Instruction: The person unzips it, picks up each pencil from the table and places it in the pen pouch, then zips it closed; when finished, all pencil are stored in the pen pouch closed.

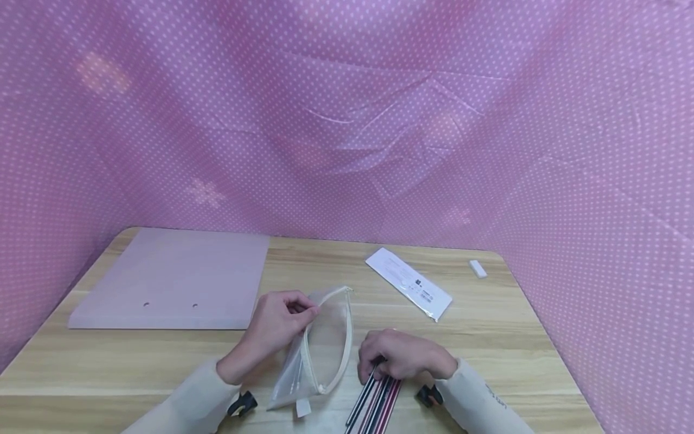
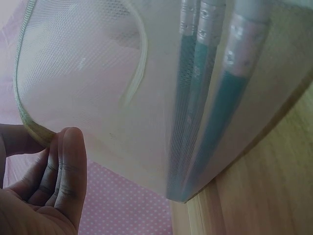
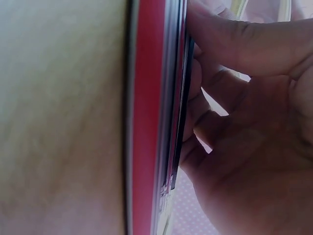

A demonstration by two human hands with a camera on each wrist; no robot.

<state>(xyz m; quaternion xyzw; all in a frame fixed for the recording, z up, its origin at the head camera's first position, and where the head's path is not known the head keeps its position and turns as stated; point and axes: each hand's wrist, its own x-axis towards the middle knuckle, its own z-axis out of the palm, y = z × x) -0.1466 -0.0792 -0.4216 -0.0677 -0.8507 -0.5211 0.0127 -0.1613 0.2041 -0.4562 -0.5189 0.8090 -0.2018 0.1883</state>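
Note:
My left hand (image 1: 278, 320) pinches the rim of a translucent mesh zip pouch (image 1: 287, 380), whose mouth gapes toward the right. Through the mesh, the left wrist view shows several teal pencils (image 2: 226, 100) with metal ferrules inside. Beside the pouch, my right hand (image 1: 403, 354) bends over a row of striped pencils (image 1: 373, 407) in red, black and silver on the table. In the right wrist view, thumb (image 3: 249, 46) and fingers close on a dark pencil at the row's edge; how many they hold is hidden.
A pale pink folder (image 1: 184, 277) with two holes lies at the left. Behind the hands are a white printed packet (image 1: 408, 282) and, at the far right, a white eraser-like block (image 1: 478, 269). Pink dotted cloth (image 1: 347, 150) encloses the wooden table (image 1: 515, 337).

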